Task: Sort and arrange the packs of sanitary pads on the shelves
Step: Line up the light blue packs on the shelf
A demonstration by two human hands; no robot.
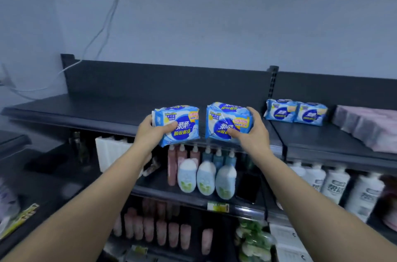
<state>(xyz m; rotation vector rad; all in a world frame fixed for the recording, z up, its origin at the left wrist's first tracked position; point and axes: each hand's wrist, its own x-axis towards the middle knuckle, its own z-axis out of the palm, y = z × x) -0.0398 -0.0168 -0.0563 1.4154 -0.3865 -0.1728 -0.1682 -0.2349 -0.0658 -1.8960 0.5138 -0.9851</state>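
Both packs are in hand, mid-frame, held up at the front lip of the top shelf (103,111); can't tell if they touch it. Left grip (150,133) holds the left pack (182,119) at its lower-left corner, thumb across the printed front, fingers behind and out of sight. Right grip (253,133) holds the right pack (223,120) by its right edge, thumb low on the front, fingers wrapped over the upper-right corner. Both grips are closed round the film. The packs sit just beside each other with a small gap, not touching. Handling, my read: thin film over a pad stack, so light, squashy and a bit slick. No breakage risk, but corners crumple and a corner hold lets the pack sag or swivel. Better to take hold across the short ends near the middle, thumb in front, fingers behind. Orientation: fronts face out toward us, long axis roughly left-right across the frame. Left pack reads upright, right end slightly higher. Right pack's logo is upright too, but upside-down print runs along its top; could be a second pack behind, can't tell. The shelved packs (280,110), right of frame in the next bay, stand touching, fronts out, long axis left-right. Probably the pattern to match.
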